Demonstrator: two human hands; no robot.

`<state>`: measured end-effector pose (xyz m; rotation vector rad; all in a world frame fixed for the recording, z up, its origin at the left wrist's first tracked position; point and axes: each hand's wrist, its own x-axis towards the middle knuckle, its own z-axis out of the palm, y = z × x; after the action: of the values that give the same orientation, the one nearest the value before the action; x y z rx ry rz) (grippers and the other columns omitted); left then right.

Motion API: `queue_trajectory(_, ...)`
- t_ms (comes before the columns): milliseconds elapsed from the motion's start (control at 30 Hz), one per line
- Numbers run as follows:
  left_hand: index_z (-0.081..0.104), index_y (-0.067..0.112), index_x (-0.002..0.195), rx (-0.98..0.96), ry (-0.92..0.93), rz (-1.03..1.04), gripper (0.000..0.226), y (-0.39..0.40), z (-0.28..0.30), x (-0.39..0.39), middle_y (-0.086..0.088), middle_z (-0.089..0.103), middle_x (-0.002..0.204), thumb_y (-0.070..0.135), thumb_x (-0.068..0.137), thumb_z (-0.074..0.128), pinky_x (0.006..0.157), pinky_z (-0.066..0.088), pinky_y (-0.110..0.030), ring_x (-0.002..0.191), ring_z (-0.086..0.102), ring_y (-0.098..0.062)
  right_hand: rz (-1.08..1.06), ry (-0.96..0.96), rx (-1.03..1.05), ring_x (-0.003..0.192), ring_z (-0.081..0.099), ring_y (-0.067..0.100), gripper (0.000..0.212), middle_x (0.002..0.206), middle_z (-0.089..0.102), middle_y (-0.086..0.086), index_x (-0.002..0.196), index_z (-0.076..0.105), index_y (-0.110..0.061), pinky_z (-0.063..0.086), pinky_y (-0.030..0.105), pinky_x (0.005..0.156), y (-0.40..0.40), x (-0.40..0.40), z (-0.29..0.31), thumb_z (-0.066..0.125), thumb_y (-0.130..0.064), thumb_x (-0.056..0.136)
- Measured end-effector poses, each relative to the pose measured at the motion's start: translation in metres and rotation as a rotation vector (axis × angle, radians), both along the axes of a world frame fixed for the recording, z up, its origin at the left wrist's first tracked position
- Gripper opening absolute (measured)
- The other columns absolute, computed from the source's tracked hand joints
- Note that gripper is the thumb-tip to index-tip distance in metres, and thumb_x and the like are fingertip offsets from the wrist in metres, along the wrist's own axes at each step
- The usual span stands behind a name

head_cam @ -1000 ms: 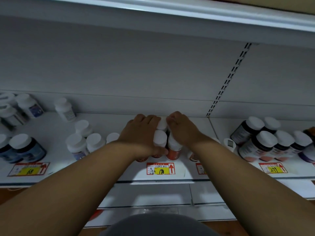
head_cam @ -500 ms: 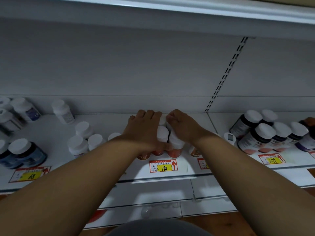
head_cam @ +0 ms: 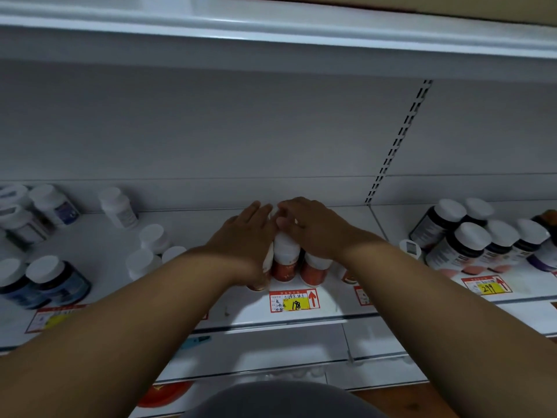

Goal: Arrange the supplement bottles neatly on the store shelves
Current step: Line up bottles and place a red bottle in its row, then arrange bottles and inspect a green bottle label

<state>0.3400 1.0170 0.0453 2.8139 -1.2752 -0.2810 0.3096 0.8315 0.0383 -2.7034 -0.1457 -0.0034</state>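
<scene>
Red-labelled bottles with white caps stand in a tight cluster near the front edge of the shelf, about midway along its span, just behind a yellow price tag marked 198. Both hands are laid over the cluster. The left hand lies flat with straight fingers against the cluster's left side and caps, its palm pressing the outer bottle. The right hand covers the caps on the right, fingers bent over them; whether it truly grips one is hard to tell, as the fingertips are blurred and partly hidden. The two hands nearly meet at their fingertips toward the back of the group.

To the left on the shelf stand scattered white bottles, and blue-labelled bottles sit at the front left. Toward the right end, dark bottles with white caps stand packed together behind a tag marked 299. A slotted upright strip runs up the grey back wall.
</scene>
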Motion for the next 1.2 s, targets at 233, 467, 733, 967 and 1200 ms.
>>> queue_trajectory(233,-0.006,0.025,0.152,-0.110,-0.046,0.004,0.121,0.001,-0.009,0.001,0.000,0.002,0.161,0.043,0.067,0.079,0.116,0.009,-0.036,0.147,-0.004,-0.021,0.087,-0.060,0.026,0.108,0.054,0.023,0.038,0.124,0.056,0.009,0.133,0.048,-0.011,0.041,0.032,0.092,-0.005,0.000,0.001,0.045,-0.029,0.101)
queue_trajectory(467,0.002,0.023,0.153,-0.140,-0.079,-0.020,0.113,0.001,-0.014,0.011,-0.002,0.010,0.160,0.044,0.069,0.075,0.118,0.015,-0.042,0.147,0.002,-0.025,0.024,-0.094,0.052,0.099,0.055,0.022,0.030,0.112,0.058,0.008,0.123,0.053,-0.014,0.046,0.042,0.088,-0.003,0.002,-0.003,0.044,-0.031,0.100)
queue_trajectory(733,0.006,0.027,0.152,-0.162,-0.057,-0.030,0.115,0.001,-0.013,0.014,0.002,0.015,0.158,0.058,0.064,0.075,0.115,0.018,-0.042,0.146,0.006,-0.024,-0.148,-0.034,0.123,0.117,0.047,0.018,0.036,0.133,0.047,0.004,0.132,0.048,-0.021,0.035,0.025,0.090,-0.015,-0.019,0.032,0.052,-0.027,0.097)
queue_trajectory(967,0.003,0.028,0.152,-0.144,-0.047,-0.007,0.112,-0.001,-0.011,0.009,0.002,0.011,0.159,0.051,0.069,0.075,0.116,0.017,-0.041,0.146,0.003,-0.023,-0.118,0.302,-0.128,0.096,0.052,0.019,0.059,0.116,0.040,-0.002,0.121,0.044,-0.032,0.050,0.034,0.078,-0.013,-0.051,0.060,0.077,-0.030,0.073)
queue_trajectory(1200,0.000,0.029,0.152,-0.140,-0.013,-0.013,0.113,0.001,-0.011,0.009,0.003,0.005,0.160,0.051,0.070,0.075,0.117,0.014,-0.041,0.147,-0.002,-0.021,-0.190,0.179,-0.107,0.087,0.052,0.018,0.044,0.113,0.041,0.000,0.110,0.046,-0.027,0.039,0.027,0.064,-0.011,-0.049,0.043,0.074,-0.035,0.076)
